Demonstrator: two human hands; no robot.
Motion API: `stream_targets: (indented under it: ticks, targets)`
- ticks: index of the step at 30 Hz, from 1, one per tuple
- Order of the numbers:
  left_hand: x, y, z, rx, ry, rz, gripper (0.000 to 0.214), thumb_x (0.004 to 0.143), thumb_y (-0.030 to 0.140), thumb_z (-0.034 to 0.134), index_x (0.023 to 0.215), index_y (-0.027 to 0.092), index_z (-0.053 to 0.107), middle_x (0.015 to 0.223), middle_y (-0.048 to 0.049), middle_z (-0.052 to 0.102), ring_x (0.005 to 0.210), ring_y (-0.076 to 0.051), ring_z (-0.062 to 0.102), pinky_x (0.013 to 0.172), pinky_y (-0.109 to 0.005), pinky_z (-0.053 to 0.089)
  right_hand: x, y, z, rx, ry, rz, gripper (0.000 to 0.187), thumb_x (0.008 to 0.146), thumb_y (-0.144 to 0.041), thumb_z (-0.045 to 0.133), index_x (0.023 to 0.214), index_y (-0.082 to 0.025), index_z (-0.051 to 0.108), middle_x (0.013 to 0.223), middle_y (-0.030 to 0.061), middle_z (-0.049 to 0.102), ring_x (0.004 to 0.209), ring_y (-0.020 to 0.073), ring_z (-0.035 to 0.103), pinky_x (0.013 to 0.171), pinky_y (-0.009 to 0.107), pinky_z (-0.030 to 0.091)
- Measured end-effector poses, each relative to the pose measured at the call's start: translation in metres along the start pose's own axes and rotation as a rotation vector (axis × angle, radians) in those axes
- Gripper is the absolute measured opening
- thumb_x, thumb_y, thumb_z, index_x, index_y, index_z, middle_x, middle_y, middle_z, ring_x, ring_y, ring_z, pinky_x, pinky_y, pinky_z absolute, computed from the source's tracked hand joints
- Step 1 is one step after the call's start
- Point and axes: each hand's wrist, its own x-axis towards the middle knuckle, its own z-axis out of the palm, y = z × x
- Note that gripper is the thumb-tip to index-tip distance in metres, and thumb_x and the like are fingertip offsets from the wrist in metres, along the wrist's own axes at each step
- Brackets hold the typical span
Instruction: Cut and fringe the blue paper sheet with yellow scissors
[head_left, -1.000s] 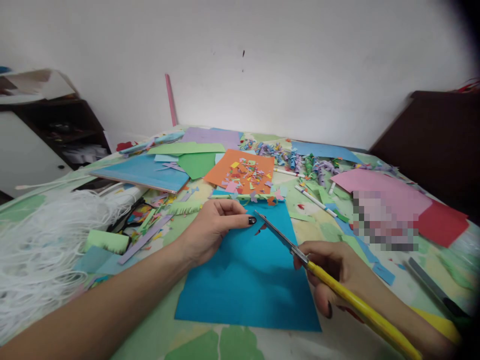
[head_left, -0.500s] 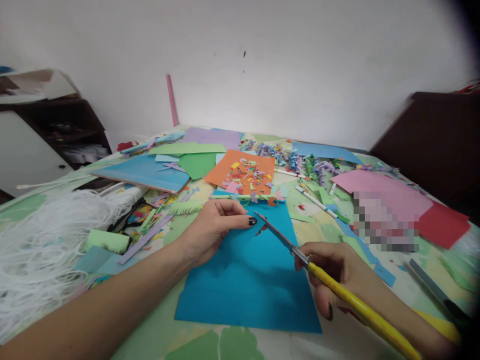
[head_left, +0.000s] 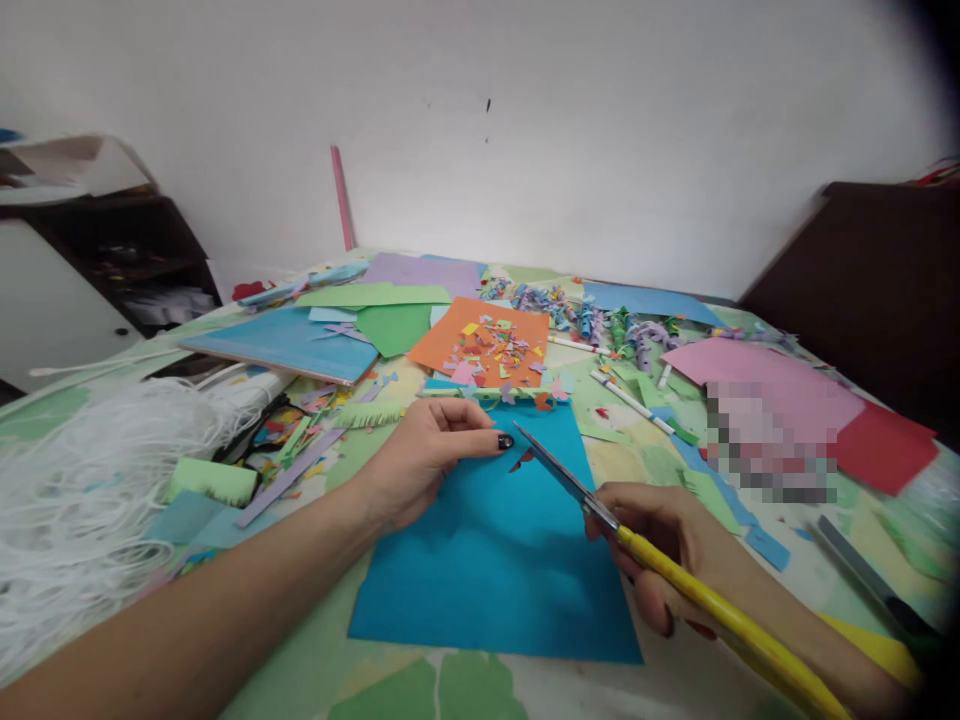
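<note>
Above a blue sheet of paper (head_left: 510, 600), my left hand (head_left: 442, 455) is closed, thumb pressed against the curled fingers; whatever it pinches is hidden. My right hand (head_left: 667, 550) is wrapped round scissors (head_left: 570, 480) with metal blades and a long yellow handle. The blades are together, and their tip points up and left, close to my left thumb. A small dark-red scrap (head_left: 521, 460) shows just under the blades, over the blue sheet; I cannot tell if anything holds it.
An orange sheet (head_left: 435, 345) covered in tiny paper cuttings lies beyond my hands. White cord (head_left: 97, 500) is heaped at left, near a blue folder (head_left: 285, 345). Curled paper strips (head_left: 592, 325), pink paper (head_left: 765, 375) and another blade (head_left: 859, 565) lie at right.
The scissor blades, slightly parted at the tip before, have come together. My right thumb has shifted a little to the right. My left hand stays in place.
</note>
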Motion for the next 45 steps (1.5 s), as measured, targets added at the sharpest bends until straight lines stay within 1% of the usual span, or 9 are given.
stream_targets:
  ticks: [3, 6, 11, 20, 25, 32, 37, 41, 45]
  targets:
    - [-0.0004, 0.0008, 0.001, -0.001, 0.008, -0.004, 0.021, 0.054, 0.024, 0.084, 0.054, 0.014, 0.065, 0.06, -0.0036, 0.067, 0.06, -0.013, 0.057, 0.056, -0.023, 0.037, 0.0001, -0.0013, 0.0005, -0.016, 0.011, 0.012, 0.058, 0.057, -0.064, 0.082, 0.081, -0.017, 0.056, 0.047, -0.007, 0.047, 0.036, 0.0052, 0.04, 0.031, 0.014, 0.026]
    - [-0.0004, 0.0012, 0.002, -0.007, 0.006, -0.005, 0.02, 0.054, 0.024, 0.083, 0.054, 0.015, 0.065, 0.059, -0.0029, 0.066, 0.057, -0.012, 0.055, 0.056, -0.024, 0.036, 0.0001, -0.0027, 0.0012, -0.02, 0.022, 0.036, 0.057, 0.056, -0.06, 0.084, 0.08, -0.018, 0.056, 0.049, -0.0063, 0.05, 0.036, 0.0048, 0.039, 0.031, 0.014, 0.025]
    - [-0.0003, 0.0008, 0.0015, -0.009, 0.006, -0.004, 0.02, 0.055, 0.024, 0.083, 0.054, 0.015, 0.065, 0.058, -0.0025, 0.065, 0.058, -0.012, 0.055, 0.056, -0.024, 0.037, 0.0006, -0.0035, 0.0019, -0.007, 0.017, 0.042, 0.053, 0.057, -0.058, 0.084, 0.079, -0.019, 0.055, 0.044, -0.0086, 0.046, 0.033, 0.0043, 0.035, 0.028, 0.014, 0.024]
    - [0.0004, 0.0004, -0.0001, -0.006, 0.009, -0.008, 0.02, 0.054, 0.023, 0.083, 0.054, 0.015, 0.064, 0.058, -0.0014, 0.063, 0.058, -0.012, 0.054, 0.057, -0.025, 0.036, 0.0007, -0.0068, 0.0028, 0.016, 0.037, 0.09, 0.049, 0.056, -0.05, 0.087, 0.079, -0.019, 0.057, 0.043, -0.0091, 0.047, 0.033, 0.0043, 0.036, 0.033, 0.015, 0.024]
    - [0.0004, 0.0008, 0.001, -0.011, 0.001, -0.008, 0.021, 0.054, 0.023, 0.083, 0.053, 0.015, 0.064, 0.056, -0.0007, 0.061, 0.057, -0.012, 0.053, 0.057, -0.025, 0.036, 0.0004, -0.0094, 0.0041, 0.013, 0.05, 0.112, 0.045, 0.056, -0.045, 0.088, 0.076, -0.02, 0.056, 0.042, -0.0092, 0.047, 0.035, 0.0064, 0.04, 0.035, 0.017, 0.027]
    - [0.0005, 0.0009, 0.0003, 0.003, 0.002, 0.004, 0.019, 0.054, 0.023, 0.082, 0.053, 0.015, 0.064, 0.057, -0.0015, 0.063, 0.058, -0.013, 0.055, 0.058, -0.026, 0.037, -0.0021, -0.0098, 0.0034, -0.017, 0.062, 0.122, 0.045, 0.057, -0.046, 0.087, 0.076, -0.021, 0.056, 0.042, -0.0087, 0.047, 0.034, 0.0054, 0.034, 0.034, 0.018, 0.019]
    - [0.0007, 0.0008, 0.0006, 0.015, 0.001, 0.013, 0.018, 0.054, 0.023, 0.081, 0.053, 0.015, 0.064, 0.057, -0.0009, 0.061, 0.058, -0.013, 0.054, 0.059, -0.026, 0.037, -0.0019, -0.009, 0.0038, -0.005, 0.049, 0.109, 0.046, 0.059, -0.051, 0.085, 0.076, -0.02, 0.056, 0.041, -0.0078, 0.05, 0.035, 0.0067, 0.039, 0.037, 0.018, 0.026]
    - [0.0005, 0.001, 0.001, 0.016, 0.006, 0.015, 0.019, 0.053, 0.023, 0.081, 0.053, 0.015, 0.064, 0.057, -0.0011, 0.061, 0.059, -0.013, 0.055, 0.059, -0.026, 0.037, -0.0016, -0.0098, 0.0036, -0.001, 0.049, 0.115, 0.047, 0.059, -0.05, 0.086, 0.078, -0.02, 0.055, 0.043, -0.0064, 0.054, 0.038, 0.0069, 0.041, 0.039, 0.018, 0.027]
    - [-0.0004, 0.001, 0.0011, -0.002, -0.007, 0.006, 0.019, 0.054, 0.022, 0.081, 0.052, 0.015, 0.064, 0.056, -0.0006, 0.061, 0.055, -0.011, 0.052, 0.06, -0.026, 0.037, -0.0027, -0.0095, 0.0031, -0.022, 0.017, 0.085, 0.047, 0.059, -0.047, 0.087, 0.079, -0.021, 0.054, 0.044, -0.0094, 0.046, 0.036, 0.0059, 0.039, 0.037, 0.018, 0.026]
